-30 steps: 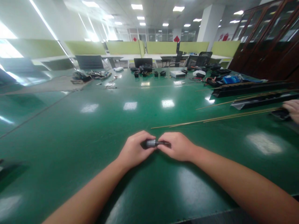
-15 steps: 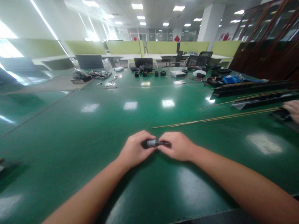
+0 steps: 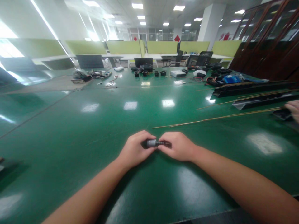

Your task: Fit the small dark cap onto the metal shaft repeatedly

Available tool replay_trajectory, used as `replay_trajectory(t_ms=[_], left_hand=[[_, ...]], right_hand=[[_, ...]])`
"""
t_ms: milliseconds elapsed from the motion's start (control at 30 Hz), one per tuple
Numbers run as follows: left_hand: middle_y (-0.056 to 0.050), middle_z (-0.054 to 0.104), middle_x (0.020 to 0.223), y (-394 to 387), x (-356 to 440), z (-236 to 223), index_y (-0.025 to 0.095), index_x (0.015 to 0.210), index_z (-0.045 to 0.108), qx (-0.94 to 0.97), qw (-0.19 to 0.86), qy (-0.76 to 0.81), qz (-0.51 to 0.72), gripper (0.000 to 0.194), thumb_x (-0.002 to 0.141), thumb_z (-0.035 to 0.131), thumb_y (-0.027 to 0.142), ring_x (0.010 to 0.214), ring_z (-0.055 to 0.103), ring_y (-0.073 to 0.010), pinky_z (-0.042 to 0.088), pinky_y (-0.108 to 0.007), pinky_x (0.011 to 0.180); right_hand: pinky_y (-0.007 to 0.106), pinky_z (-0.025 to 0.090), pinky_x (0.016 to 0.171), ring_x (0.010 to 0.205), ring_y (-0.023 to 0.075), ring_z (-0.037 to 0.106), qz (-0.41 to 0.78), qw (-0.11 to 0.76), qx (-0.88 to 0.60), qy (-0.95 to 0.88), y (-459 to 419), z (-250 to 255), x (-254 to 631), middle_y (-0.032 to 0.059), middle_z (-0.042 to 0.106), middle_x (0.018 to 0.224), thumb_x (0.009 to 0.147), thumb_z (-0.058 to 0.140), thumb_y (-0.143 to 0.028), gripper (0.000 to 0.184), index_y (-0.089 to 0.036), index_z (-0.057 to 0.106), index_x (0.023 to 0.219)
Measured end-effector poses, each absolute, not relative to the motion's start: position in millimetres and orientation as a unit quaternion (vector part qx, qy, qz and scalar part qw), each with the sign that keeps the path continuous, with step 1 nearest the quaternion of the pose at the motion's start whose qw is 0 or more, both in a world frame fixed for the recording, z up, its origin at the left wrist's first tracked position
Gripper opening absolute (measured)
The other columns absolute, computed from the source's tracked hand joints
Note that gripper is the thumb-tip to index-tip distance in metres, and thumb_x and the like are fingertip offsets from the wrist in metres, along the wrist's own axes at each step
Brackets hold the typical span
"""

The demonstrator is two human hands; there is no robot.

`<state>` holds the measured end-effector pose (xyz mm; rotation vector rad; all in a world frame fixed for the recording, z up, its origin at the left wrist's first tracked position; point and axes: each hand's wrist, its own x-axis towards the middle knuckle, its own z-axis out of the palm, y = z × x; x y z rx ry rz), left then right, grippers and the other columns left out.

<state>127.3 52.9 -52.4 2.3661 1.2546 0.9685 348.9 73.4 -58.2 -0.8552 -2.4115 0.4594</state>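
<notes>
A small cylinder, silver-grey in the middle and dark at its left end, lies between my hands, low over the green tabletop. A thin dark shaft runs from its right end. My left hand is closed around the cylinder, with thumb and fingertips hiding part of it. Pinched around the shaft is my right hand, its fingertips almost touching those of the left. Its curled fingers hide the shaft's far end. The kind of tool or part cannot be made out.
Thin brass-coloured rods stretch rightward beyond my hands. Another person's hand is at the right edge by a black part. Long black channels lie nearer the back right. Several small black parts and other clutter line the far edge.
My hands and the cylinder stay in the same place. At the right edge, the other person's hand has shifted slightly to the right, and the nearest rods have moved a touch.
</notes>
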Motion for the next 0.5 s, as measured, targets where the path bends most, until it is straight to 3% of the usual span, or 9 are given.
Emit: replay_trajectory(t_ms=[500], left_hand=[[-0.003,0.069,0.092,52.9,127.3,-52.1,0.020,0.095,0.069,0.824,0.144,0.430,0.340,0.018,0.078,0.073,0.023,0.084,0.064,-0.0157,0.050,-0.027,0.077]], right_hand=[[0.025,0.042,0.068,0.074,0.0146,0.059,0.173,0.267,-0.315,-0.894,72.7,-57.4,349.3,0.0031,0.068,0.085,0.087,0.062,-0.029,0.013,-0.018,0.068,0.092]])
